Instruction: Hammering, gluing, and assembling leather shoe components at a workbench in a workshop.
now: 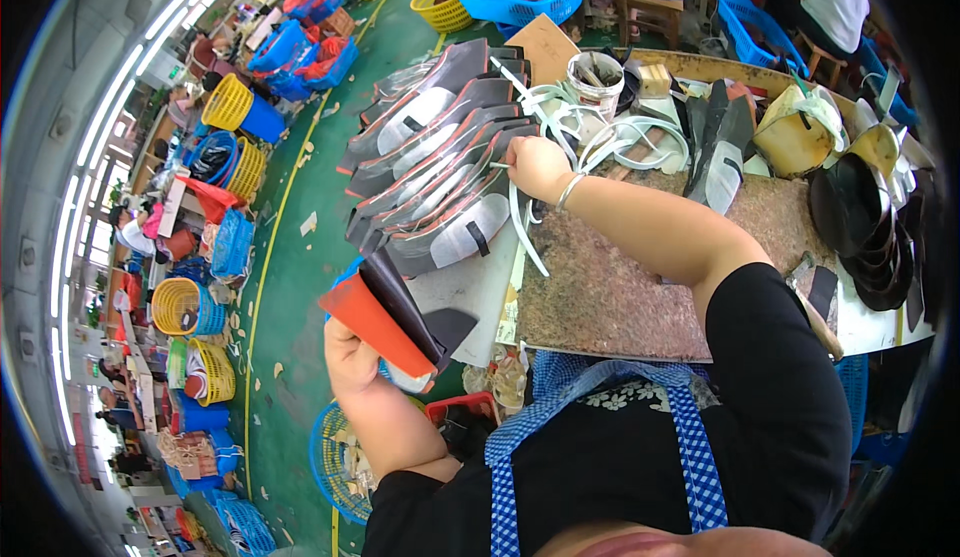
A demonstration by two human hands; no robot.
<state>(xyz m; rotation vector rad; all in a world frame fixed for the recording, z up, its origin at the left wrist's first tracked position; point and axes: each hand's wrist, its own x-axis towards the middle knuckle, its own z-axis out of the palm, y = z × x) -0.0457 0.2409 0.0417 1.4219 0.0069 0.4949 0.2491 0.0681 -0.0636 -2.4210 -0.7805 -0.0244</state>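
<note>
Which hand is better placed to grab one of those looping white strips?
Probably the right hand: it is close beside the white strips, though it may be pinching something thin. The left hand is farther off, holding an orange-and-black piece.

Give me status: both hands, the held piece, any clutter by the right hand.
Left hand holding folded orange-and-black sheet piece. Right hand at fanned stack of grey-and-black, orange-edged pieces, grip unclear. Loose pale flat strips close beside it.
</note>
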